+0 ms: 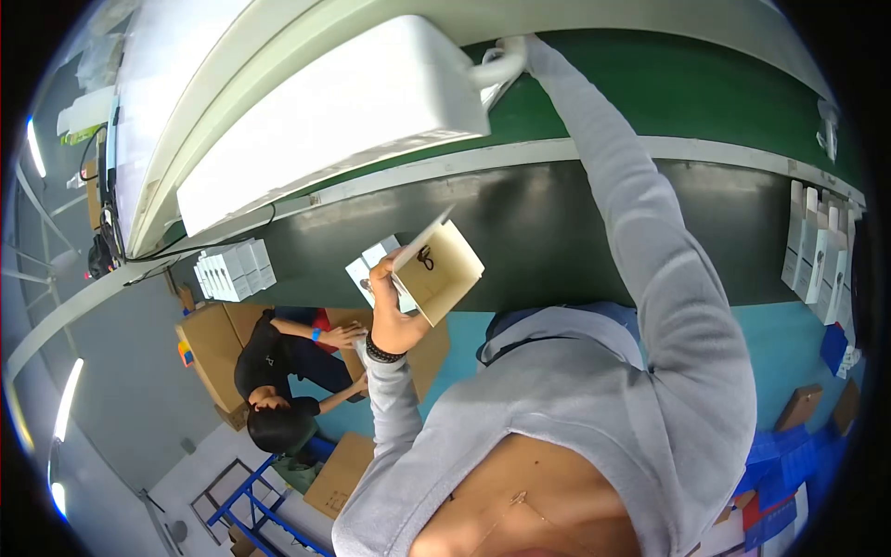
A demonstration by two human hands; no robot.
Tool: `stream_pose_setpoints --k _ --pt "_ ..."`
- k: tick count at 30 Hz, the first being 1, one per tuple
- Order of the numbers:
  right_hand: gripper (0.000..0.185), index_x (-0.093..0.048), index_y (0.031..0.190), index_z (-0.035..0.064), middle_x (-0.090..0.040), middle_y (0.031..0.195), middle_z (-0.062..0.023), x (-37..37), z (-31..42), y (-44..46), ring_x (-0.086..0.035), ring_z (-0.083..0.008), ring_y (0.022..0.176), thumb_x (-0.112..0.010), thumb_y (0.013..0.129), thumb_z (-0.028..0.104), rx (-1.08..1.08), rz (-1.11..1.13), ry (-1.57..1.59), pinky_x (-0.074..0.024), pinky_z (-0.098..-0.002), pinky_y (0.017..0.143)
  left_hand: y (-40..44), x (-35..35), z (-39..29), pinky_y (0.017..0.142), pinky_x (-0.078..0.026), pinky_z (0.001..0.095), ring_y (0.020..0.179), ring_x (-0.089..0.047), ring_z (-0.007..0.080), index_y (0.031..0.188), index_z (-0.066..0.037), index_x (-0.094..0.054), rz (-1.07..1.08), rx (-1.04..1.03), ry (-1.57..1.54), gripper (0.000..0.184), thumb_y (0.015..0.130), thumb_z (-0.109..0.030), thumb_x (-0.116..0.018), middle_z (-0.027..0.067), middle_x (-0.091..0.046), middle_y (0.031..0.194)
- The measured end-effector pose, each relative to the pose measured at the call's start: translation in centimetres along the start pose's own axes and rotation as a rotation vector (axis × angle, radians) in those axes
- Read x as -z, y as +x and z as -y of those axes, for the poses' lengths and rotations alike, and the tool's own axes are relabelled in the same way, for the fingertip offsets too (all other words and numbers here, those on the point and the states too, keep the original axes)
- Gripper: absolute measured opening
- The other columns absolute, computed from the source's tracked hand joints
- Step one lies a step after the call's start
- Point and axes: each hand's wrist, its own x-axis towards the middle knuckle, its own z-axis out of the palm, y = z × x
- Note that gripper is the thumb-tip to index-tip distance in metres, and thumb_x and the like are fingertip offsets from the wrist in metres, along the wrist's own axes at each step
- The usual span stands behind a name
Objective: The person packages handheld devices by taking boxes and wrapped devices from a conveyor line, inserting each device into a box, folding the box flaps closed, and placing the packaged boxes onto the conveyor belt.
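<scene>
My left hand (397, 311) is wrapped round an open carton (450, 278), holding it above the dark work surface. The carton's cream inside faces me, its flap stands up, and a small black looped thing (425, 258) shows within. Just behind that hand lie white boxes (371, 265) with printed pictures. My right arm stretches far forward to the green belt (640, 88). There my right hand (522, 48) is beside a whitish item (499, 85), partly covered by a white curved part of the housing; its fingers are hidden.
A large white housing (343, 116) overhangs the belt at left. White boxes stand in a row (237, 269) at left and another (819, 246) at right. A co-worker (288, 362) works among brown cartons (343, 473) at left. Blue bins (780, 464) are at lower right.
</scene>
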Motion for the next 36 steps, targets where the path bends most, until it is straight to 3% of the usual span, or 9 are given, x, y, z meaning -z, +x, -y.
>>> stream_pose_setpoints --k 1,4,6,8,10,14,25,30,36 --pt "0.035 -0.069 0.086 0.0069 -0.069 0.088 -0.0117 0.2 -0.9 -2.5 -0.066 -0.0248 0.080 -0.059 0.074 0.038 0.150 -0.079 0.067 -0.0510 -0.0327 0.073 0.1 -0.1 -0.3 0.097 -0.034 0.0357 0.108 -0.045 0.0242 0.125 -0.004 -0.028 0.026 0.013 0.088 0.079 0.063 -0.005 -0.078 0.0145 -0.043 0.117" --pt "0.030 -0.070 0.089 0.0085 -0.069 0.085 -0.0098 3.1 -2.0 -11.7 -0.065 -0.0226 0.076 -0.061 0.075 0.033 0.128 -0.181 0.501 -0.0498 -0.0327 0.070 -0.4 -1.6 1.9 0.096 -0.036 0.0353 0.111 -0.045 0.0243 0.127 -0.001 -0.028 0.021 0.144 0.056 0.077 0.066 -0.003 -0.076 0.0133 -0.043 0.118" --pt "0.025 -0.070 0.089 0.0012 -0.067 0.080 -0.0094 6.3 -4.7 -16.3 -0.062 -0.0165 0.069 -0.065 0.078 0.023 0.664 -0.597 -0.417 -0.0490 -0.0280 0.064 -0.1 -2.9 1.6 0.098 -0.034 0.0348 0.111 -0.044 0.0226 0.126 -0.001 -0.029 0.030 0.201 0.048 0.076 0.066 -0.003 -0.076 0.0129 -0.042 0.117" --pt "0.019 -0.069 0.086 -0.0020 -0.066 0.079 -0.0072 9.6 -2.9 -26.2 -0.060 -0.0138 0.069 -0.060 0.081 0.015 0.333 -0.542 0.979 -0.0478 -0.0264 0.064 0.2 -4.2 1.2 0.098 -0.033 0.0340 0.112 -0.043 0.0220 0.125 -0.001 -0.030 0.043 0.234 0.003 0.077 0.065 -0.005 -0.077 0.0127 -0.042 0.117" --pt "0.017 -0.066 0.073 -0.0020 -0.057 0.065 0.0026 12.8 -0.5 -33.9 -0.051 -0.0060 0.062 -0.059 0.082 0.011 0.308 -0.710 1.134 -0.0382 -0.0219 0.053 0.5 -5.8 1.5 0.098 -0.033 0.0338 0.112 -0.043 0.0218 0.125 0.000 -0.030 0.069 0.220 -0.029 0.078 0.064 -0.006 -0.078 0.0127 -0.043 0.117" --pt "0.026 -0.055 0.059 0.0014 -0.046 0.059 0.0056 14.2 -1.5 -40.8 -0.036 -0.0023 0.055 -0.061 0.082 0.010 0.519 -0.821 1.101 -0.0292 -0.0214 0.049 1.6 -9.0 0.6 0.094 -0.038 0.0333 0.105 -0.047 0.0231 0.123 0.000 -0.034 0.085 0.136 -0.031 0.076 0.063 -0.013 -0.080 0.0132 -0.046 0.113" --pt "0.029 -0.040 0.058 -0.0002 -0.032 0.051 -0.0014 15.2 -3.5 -46.1 -0.029 -0.0076 0.049 -0.059 0.080 0.000 0.816 -0.730 0.612 -0.0249 -0.0267 0.044 1.9 -13.8 -4.4 0.095 -0.037 0.0321 0.110 -0.046 0.0191 0.126 -0.001 -0.034 0.153 0.105 -0.124 0.075 0.066 -0.006 -0.078 0.0105 -0.046 0.116" --pt "0.023 -0.053 0.064 -0.0030 -0.046 0.058 0.0042 13.8 -3.7 -45.4 -0.039 -0.0029 0.056 -0.057 0.085 0.005 0.709 -0.254 0.628 -0.0323 -0.0232 0.047 1.7 -15.3 -6.0 0.093 -0.040 0.0333 0.105 -0.052 0.0206 0.125 0.001 -0.039 0.223 0.106 -0.234 0.074 0.065 -0.012 -0.080 0.0135 -0.055 0.113" --pt "0.018 -0.051 0.068 -0.0007 -0.046 0.056 -0.0153 13.5 -4.9 -44.4 -0.046 -0.0143 0.048 -0.059 0.078 0.012 0.631 0.053 0.206 -0.0376 -0.0338 0.047 0.8 -16.0 -6.9 0.095 -0.039 0.0325 0.107 -0.052 0.0196 0.126 0.002 -0.041 0.232 0.100 -0.332 0.073 0.066 -0.011 -0.080 0.0133 -0.055 0.114"
